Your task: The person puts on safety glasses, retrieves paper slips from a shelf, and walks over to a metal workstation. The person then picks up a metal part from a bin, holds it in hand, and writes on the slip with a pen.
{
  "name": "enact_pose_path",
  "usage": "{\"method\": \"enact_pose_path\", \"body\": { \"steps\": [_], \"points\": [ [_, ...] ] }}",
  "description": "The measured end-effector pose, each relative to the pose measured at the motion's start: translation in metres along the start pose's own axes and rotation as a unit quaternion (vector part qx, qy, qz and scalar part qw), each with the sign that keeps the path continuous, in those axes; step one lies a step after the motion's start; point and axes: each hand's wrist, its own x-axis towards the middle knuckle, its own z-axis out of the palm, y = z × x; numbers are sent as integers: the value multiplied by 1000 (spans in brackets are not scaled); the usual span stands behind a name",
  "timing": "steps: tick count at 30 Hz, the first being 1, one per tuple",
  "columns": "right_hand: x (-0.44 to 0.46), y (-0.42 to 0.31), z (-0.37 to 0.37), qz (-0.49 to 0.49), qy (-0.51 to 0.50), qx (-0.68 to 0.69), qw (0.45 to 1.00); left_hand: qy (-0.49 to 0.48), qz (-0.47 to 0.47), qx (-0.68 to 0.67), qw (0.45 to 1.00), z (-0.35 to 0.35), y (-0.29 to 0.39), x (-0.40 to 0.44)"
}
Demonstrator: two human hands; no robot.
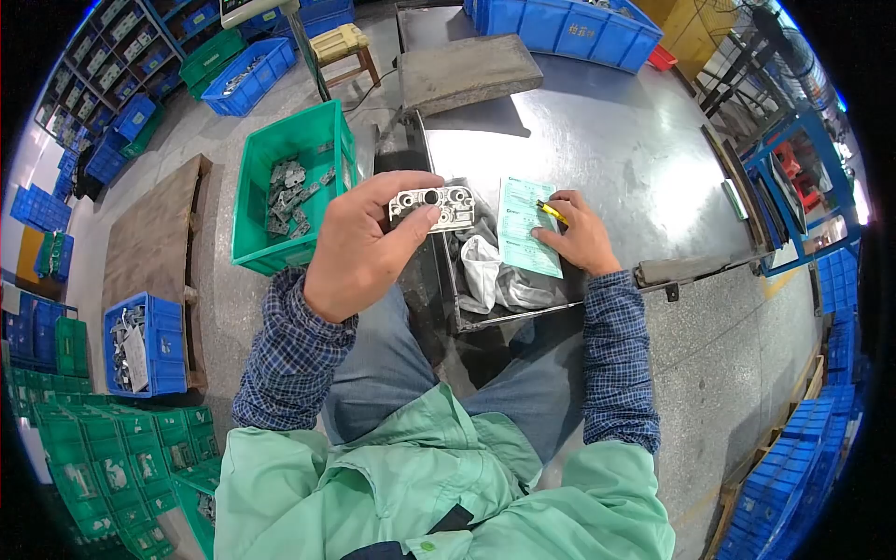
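My left hand (357,245) is closed on a small silvery metal casting (455,207) with round holes, gripped between thumb and fingers and raised in front of the bench drawer. My right hand (588,239) rests on a printed pale green sheet (520,224). Between its fingers is a slim yellow-and-black tool (552,212), whose exact kind I cannot make out. The sheet lies partly over an open drawer (518,320) at the bench's near edge. Inside the drawer are crumpled grey cloths and a whitish glove-like cloth (480,271).
A metal-topped workbench (644,140) carries a thick worn slab (471,73) and a blue bin (569,35). At my left stands a green crate (245,201) of grey metal parts. Farther left are a wooden board (149,238) and a blue crate (173,345). Stacked blue crates (779,467) line the right.
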Motion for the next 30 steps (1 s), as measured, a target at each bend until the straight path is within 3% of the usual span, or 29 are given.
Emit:
{"method": "enact_pose_path", "body": {
  "steps": [18,21,24,30],
  "points": [
    [0,3,1,-8,1,-7,1000,3,-21,-9,1000,-3,6,-2],
    [0,2,1,-2,0,-9,1000,12,34,1,999,-2,-5,1],
    [0,2,1,-5,0,-9,1000,7,-12,14,1000,-5,4,-3],
    [0,1,1,-4,-1,-4,1000,8,-6,11,1000,-7,6,-4]
  ]
}}
